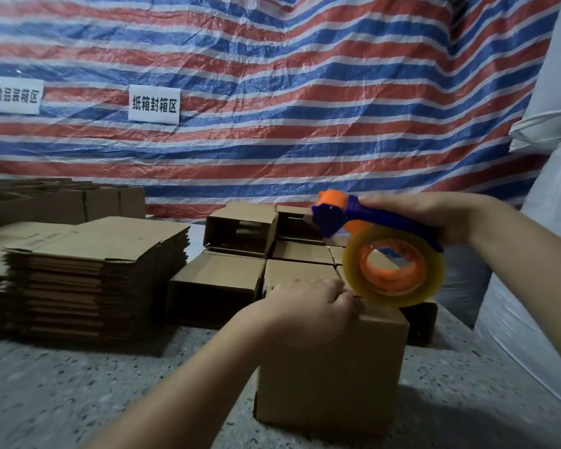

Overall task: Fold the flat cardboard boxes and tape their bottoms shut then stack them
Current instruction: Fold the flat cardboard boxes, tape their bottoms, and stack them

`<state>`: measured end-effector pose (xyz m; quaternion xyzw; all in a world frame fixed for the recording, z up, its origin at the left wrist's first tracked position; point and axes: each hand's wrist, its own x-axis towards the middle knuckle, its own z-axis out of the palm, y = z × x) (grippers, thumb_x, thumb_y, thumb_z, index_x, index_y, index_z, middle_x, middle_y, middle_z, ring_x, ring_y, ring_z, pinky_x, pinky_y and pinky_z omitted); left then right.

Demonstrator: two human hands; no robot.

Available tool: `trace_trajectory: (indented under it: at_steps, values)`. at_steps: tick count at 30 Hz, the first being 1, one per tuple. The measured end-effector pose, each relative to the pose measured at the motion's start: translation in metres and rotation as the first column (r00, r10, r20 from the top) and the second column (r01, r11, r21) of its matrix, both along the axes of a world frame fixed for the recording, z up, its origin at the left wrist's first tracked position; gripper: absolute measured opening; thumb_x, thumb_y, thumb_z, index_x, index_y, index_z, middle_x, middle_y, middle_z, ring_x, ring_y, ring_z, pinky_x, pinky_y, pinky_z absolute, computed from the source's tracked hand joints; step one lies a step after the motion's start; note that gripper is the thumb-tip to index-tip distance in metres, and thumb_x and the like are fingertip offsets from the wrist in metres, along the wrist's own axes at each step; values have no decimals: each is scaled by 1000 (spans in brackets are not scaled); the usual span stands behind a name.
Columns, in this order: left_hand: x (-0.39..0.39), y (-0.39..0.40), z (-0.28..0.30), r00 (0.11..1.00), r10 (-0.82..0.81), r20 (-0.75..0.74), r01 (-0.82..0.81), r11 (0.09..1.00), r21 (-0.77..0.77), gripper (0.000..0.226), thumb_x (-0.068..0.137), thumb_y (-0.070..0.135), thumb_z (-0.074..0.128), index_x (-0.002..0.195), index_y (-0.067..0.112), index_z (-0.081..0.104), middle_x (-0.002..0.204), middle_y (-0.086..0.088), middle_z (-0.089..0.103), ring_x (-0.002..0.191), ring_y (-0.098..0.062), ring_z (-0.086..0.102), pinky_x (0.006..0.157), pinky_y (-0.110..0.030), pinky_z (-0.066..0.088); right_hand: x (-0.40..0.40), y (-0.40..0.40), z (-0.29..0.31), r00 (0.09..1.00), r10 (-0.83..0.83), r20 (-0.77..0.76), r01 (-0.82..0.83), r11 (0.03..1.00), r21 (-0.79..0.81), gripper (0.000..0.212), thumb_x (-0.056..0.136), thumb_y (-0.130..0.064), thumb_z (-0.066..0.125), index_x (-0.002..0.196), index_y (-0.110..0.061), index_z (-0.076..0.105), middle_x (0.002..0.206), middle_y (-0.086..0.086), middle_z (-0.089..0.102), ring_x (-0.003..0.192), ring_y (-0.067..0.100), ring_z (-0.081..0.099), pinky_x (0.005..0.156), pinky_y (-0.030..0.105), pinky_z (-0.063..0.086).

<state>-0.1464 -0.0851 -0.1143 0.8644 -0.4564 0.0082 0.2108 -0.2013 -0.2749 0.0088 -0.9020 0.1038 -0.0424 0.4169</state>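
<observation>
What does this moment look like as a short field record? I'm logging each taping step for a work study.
box in work: folded cardboard box standing on the speckled floor
left hand: presses on the box's top edge
right hand: grips the tape dispenser, raised over the box
tape roll: clear, on an orange hub
flat stock: stack of flat boxes, left
finished: folded boxes stacked behind
backdrop: striped tarp with two signs
</observation>
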Motion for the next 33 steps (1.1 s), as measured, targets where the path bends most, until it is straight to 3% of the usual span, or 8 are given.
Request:
trace_trajectory:
  at_steps: [2, 6, 9, 12, 17, 24, 29, 33]
  values:
    - [3, 6, 5, 975, -23, -221, -18, 984, -180, 37, 103, 44, 33, 134, 30, 48, 102, 8, 63, 90, -8, 59, 74, -27, 46, 7, 5, -3, 999, 26, -36, -27, 1000, -12, 86, 51, -74, 76, 114, -16, 66, 81, 9, 74, 59, 17, 67, 53, 28, 55]
    - [14, 12, 15, 795, -124, -594, -337, 724, -602, 34, 104, 28, 38, 98, 13, 67, 100, -3, 73, 97, -16, 67, 100, -37, 46, 13, 9, 1, 995, 29, -95, -30, 999, -15, 79, 49, -71, 78, 104, -14, 68, 75, 8, 73, 53, 16, 65, 49, 26, 53]
    - [19, 19, 22, 571, -320, -756, -530, 560, -637, 59, 105, 41, 27, 79, 6, 68, 95, -15, 75, 89, -24, 73, 98, -39, 41, 14, 12, 2, 990, 37, -133, -38, 999, -9, 74, 49, -69, 77, 98, -13, 70, 71, 7, 72, 50, 14, 64, 47, 26, 53]
    - [21, 28, 30, 496, -374, -784, -546, 567, -617, 65, 102, 50, 31, 73, 4, 67, 102, -22, 73, 85, -26, 74, 83, -32, 43, 14, 12, 3, 988, 24, -152, -26, 1000, -10, 73, 51, -68, 75, 97, -12, 69, 69, 7, 71, 49, 14, 63, 46, 26, 53]
    - [18, 27, 33, 518, -326, -791, -539, 593, -598, 47, 99, 35, 46, 66, 9, 64, 99, -17, 75, 80, -20, 75, 100, -39, 36, 16, 13, 4, 987, 23, -157, -30, 999, -38, 72, 57, -67, 72, 100, -9, 69, 69, 7, 70, 48, 15, 62, 47, 26, 52]
    - [17, 21, 29, 516, -311, -798, -583, 555, -593, 31, 102, 18, 45, 78, 10, 63, 72, -2, 73, 72, -8, 71, 101, -37, 34, 21, 14, 7, 982, 15, -189, -31, 996, -81, 78, 56, -68, 75, 107, -10, 67, 74, 7, 73, 52, 14, 65, 49, 26, 53]
    - [25, 20, 22, 487, -322, -812, -696, 419, -584, 19, 99, 7, 46, 86, 5, 60, 69, -6, 68, 78, -14, 65, 81, -30, 44, 25, 19, 25, 955, -11, -295, -73, 960, -271, 93, 45, -74, 77, 113, -12, 67, 86, 10, 76, 64, 19, 70, 58, 30, 57]
    - [34, 15, 22, 435, -301, -849, -818, 263, -512, 21, 102, 12, 42, 86, 7, 55, 72, -6, 60, 65, -13, 59, 72, -35, 55, 18, 5, 30, 942, -89, -323, -30, 938, -345, 93, 48, -74, 75, 116, -11, 67, 96, 13, 78, 73, 21, 73, 59, 30, 58]
